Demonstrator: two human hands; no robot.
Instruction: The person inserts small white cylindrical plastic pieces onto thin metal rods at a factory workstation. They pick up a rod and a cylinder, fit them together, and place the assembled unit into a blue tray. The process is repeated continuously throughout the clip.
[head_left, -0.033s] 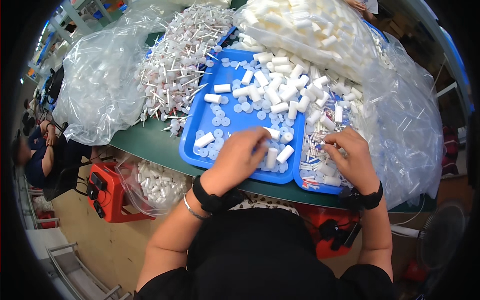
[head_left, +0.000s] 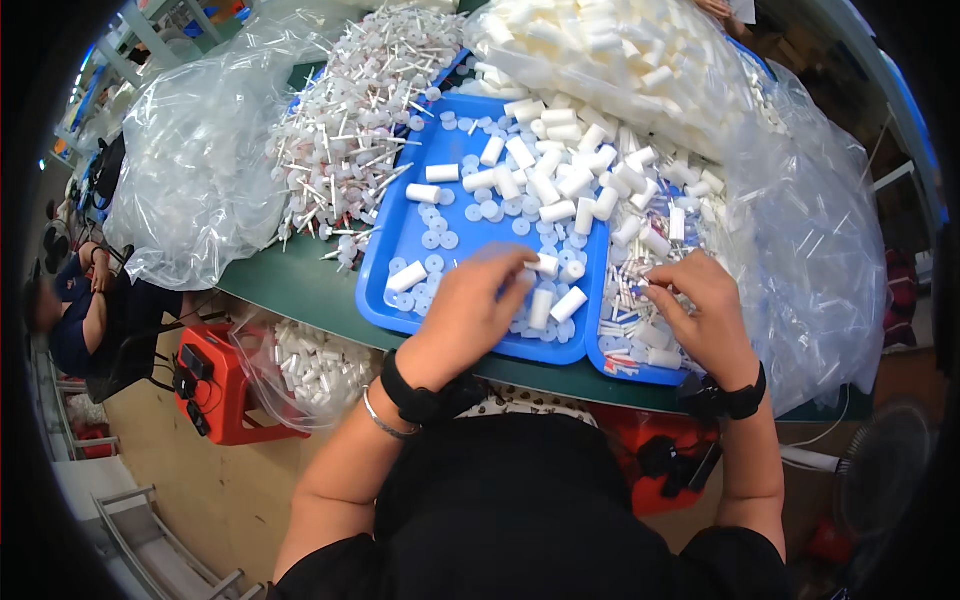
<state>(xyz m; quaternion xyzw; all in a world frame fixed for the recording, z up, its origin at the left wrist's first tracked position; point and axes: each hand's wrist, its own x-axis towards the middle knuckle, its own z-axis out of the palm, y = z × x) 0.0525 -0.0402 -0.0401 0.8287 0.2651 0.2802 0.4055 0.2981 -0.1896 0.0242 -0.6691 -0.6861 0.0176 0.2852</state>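
My left hand (head_left: 472, 308) is over the near part of a blue tray (head_left: 400, 225), its fingers curled and a little blurred. Its fingertips meet a short white cylinder (head_left: 546, 265); the curled fingers hide whatever is between them. More white cylinders (head_left: 569, 303) and translucent round discs (head_left: 440, 240) lie about the tray. Above a second blue tray (head_left: 640, 372) on the right, my right hand (head_left: 708, 310) pinches thumb and forefinger together. Whatever is in that pinch is too small to name. Thin white sticks (head_left: 622, 315) lie beneath it.
A heap of white sticks with discs (head_left: 345, 130) rises at the left. Behind the trays bulges a clear bag of white cylinders (head_left: 620, 60). Crumpled plastic bags (head_left: 200, 150) flank the green table (head_left: 290, 285). A red stool (head_left: 222, 390) stands below, and another person (head_left: 85, 310) sits at far left.
My left hand's fingers have shifted slightly beside the white cylinder. My right hand keeps its pinch in nearly the same place. The view has shifted very slightly.
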